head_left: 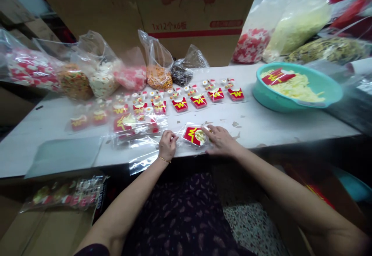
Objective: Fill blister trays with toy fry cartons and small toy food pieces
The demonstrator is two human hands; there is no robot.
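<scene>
A small red carton with a yellow zigzag and pale fries-like pieces (193,135) lies in a clear bag at the table's front edge. From the right, my right hand (222,141) reaches over it, fingers stretched and fingertips touching its right end, thumb apart. My left hand (167,145), with a bracelet at the wrist, is closed in a pinch just left of the bag; whatever its fingers hold is too small to make out. Beside it lie a loose clear bag (142,153) and a pile of bagged red cartons (124,126).
Rows of bagged red cartons (199,101) with small charms line the table. Behind stand plastic bags of small pieces (158,77) and a cardboard box (192,15). A turquoise basin (299,106) of pale strips is at right, a translucent sheet (65,153) at left.
</scene>
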